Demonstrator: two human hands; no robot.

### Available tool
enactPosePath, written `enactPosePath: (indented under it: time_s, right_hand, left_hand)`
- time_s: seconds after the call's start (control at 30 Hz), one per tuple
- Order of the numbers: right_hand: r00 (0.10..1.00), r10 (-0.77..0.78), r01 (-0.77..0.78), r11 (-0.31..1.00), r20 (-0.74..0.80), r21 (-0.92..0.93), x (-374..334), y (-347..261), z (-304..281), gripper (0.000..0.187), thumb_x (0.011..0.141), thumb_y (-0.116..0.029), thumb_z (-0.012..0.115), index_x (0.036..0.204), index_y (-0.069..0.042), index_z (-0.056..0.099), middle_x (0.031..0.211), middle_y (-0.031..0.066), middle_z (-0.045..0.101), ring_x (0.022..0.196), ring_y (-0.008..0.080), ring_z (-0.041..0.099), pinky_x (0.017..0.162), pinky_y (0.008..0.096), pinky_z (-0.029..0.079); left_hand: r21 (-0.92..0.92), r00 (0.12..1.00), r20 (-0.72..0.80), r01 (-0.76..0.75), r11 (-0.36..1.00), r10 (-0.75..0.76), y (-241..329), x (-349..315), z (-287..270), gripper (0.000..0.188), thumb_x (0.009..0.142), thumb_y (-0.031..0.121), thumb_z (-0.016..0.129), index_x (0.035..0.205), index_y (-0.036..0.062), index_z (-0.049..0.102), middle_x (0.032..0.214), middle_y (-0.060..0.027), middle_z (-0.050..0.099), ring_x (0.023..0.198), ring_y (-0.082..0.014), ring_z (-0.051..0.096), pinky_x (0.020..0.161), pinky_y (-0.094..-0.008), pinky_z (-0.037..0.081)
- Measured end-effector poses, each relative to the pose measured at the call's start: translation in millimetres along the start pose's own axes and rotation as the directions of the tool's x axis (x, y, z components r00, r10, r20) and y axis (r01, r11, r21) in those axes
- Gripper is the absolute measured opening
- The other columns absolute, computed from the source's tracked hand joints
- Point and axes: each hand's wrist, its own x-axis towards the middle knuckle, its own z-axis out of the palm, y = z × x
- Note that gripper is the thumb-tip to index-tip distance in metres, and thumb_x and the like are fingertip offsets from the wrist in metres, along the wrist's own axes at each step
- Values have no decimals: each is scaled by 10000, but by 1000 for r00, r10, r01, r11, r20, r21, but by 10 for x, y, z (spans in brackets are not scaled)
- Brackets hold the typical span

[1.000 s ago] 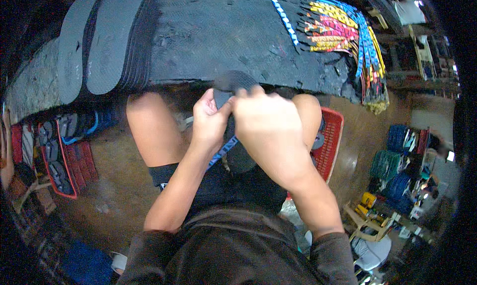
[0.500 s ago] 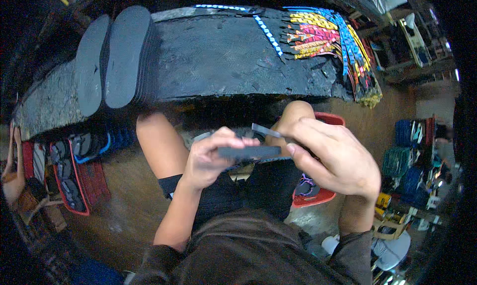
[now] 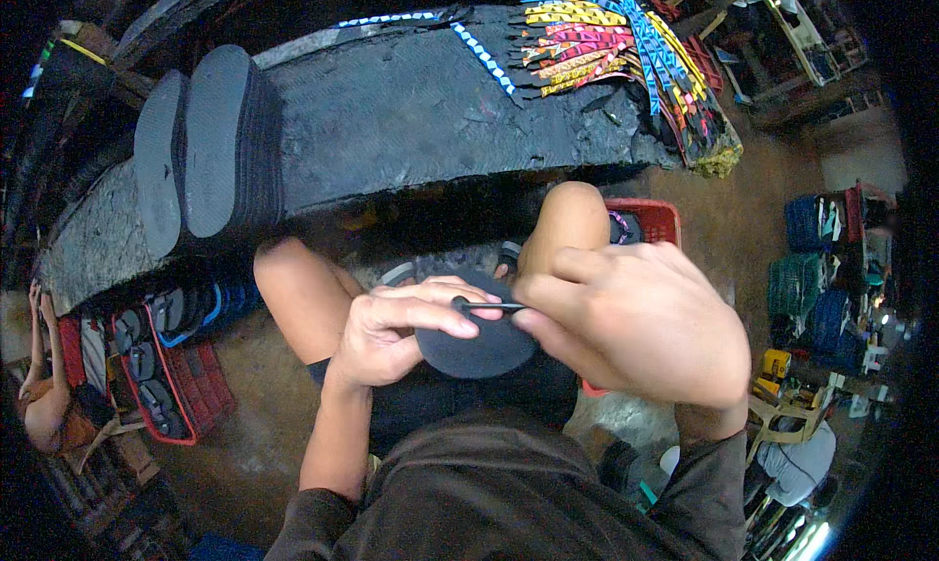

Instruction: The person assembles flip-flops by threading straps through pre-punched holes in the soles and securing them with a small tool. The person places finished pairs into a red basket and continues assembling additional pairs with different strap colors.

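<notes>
Head view: one dark sole [image 3: 477,354], above the lap, gripped along its edge by the left hand [image 3: 391,328], fingers curled around it; right hand [image 3: 626,312], thumb and fingers pinched on a thin black piece [image 3: 497,307] over the sole. Progress, as judged: this sole mid-work, no strap visible on it; stacked soles [image 3: 220,145] bare, patterned straps [image 3: 587,47] loose; total finished, cannot tell. Surface: black, scuffed bench [image 3: 381,121], ragged front edge. Room: brown floor [image 3: 699,209], red crate [image 3: 207,390] at left, blue and green crates [image 3: 794,285] at right.
</notes>
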Motion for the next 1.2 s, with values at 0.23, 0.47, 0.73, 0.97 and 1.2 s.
enactPosePath:
  time_s: [0.23, 0.47, 0.73, 0.97, 1.2]
  right_hand:
    - [701, 408, -244, 908, -584, 340, 577, 549, 212, 177, 1044, -198, 574, 998, -40, 639, 860, 186, 647, 765, 279, 668, 736, 379, 533]
    - [917, 391, -304, 539, 87, 786, 5, -38, 1559, 331, 904, -176, 827, 1065, 39, 633, 896, 82, 702, 734, 131, 656, 661, 327, 533]
    - [898, 335, -293, -32, 286, 956, -88, -157, 1780, 216, 946, -202, 778, 998, -32, 655, 804, 1, 680, 549, 62, 573, 479, 258, 441]
    - [814, 535, -256, -15, 224, 967, -267, -110, 1690, 168, 966, -144, 771, 1047, -25, 684, 908, 4, 721, 630, 24, 582, 494, 197, 416]
    - [935, 326, -200, 805, -136, 559, -287, 211, 1331, 298, 964, -292, 752, 1012, 0, 723, 930, 201, 731, 874, 368, 738, 764, 440, 574]
  left_hand:
    - [-434, 991, -31, 106, 895, -133, 63, -304, 246, 295, 904, -80, 743, 1192, -59, 689, 1169, -255, 743, 1103, -362, 733, 982, -493, 590]
    - [116, 704, -358, 685, 719, -613, 206, -405, 367, 534, 905, -39, 615, 1432, -60, 528, 1393, -207, 596, 1318, -258, 576, 1110, -359, 454]
    - [579, 853, 202, 292, 761, -481, 176, 105, -214, 599, 903, -49, 577, 1492, 35, 507, 1475, -208, 513, 1417, -384, 480, 1183, -436, 398]
    - [784, 817, 363, -9, 620, -447, -82, 134, -239, 329, 898, 26, 567, 1224, -5, 601, 1064, -223, 576, 1060, -428, 583, 934, -500, 490]
    - [475, 934, 212, 159, 866, -287, -441, 12, -237, 392, 906, 139, 484, 1204, -42, 663, 1101, -223, 681, 980, -377, 667, 915, -471, 529]
